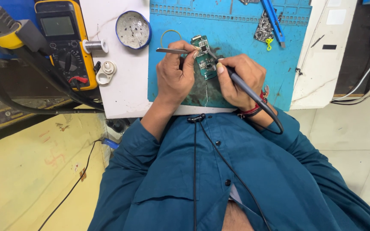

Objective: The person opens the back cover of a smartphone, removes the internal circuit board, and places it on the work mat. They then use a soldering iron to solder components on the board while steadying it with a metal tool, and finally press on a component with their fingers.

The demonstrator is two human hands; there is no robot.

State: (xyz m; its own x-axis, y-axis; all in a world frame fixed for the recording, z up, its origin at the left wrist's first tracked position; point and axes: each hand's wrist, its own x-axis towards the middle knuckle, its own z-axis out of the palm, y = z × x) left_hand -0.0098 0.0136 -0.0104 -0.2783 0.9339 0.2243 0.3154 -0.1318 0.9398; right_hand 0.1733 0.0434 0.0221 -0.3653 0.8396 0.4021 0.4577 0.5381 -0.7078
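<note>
Nearest the camera, a teal buttoned shirt [202,171] covers the person's torso, with a thin black cable [195,171] running down its front.

Both hands work on the blue silicone work mat [296,72], which serves as the reference landmark. At the mat's near edge, the left hand [174,77] has its fingers closed, pinching a pair of slim metal tweezers [172,51]; the tweezer tips point toward the small green rectangular circuit board [205,64]. The right hand [238,79], with red threads at the wrist, is curled in a pen grip around a dark-handled soldering iron [236,79], whose tip touches the board's upper part. The board lies flat near the centre of the mat, between the two hands.

Just off the mat's left edge, on the white tabletop [125,94], stand a round blue-rimmed tin [133,29], a small spool of solder wire [94,45] and a white plastic fitting [106,72]. Further left sits a yellow digital multimeter [65,38].

At the mat's far edge lie a second, grey circuit board [263,29] and a blue-handled tool [273,19].
</note>
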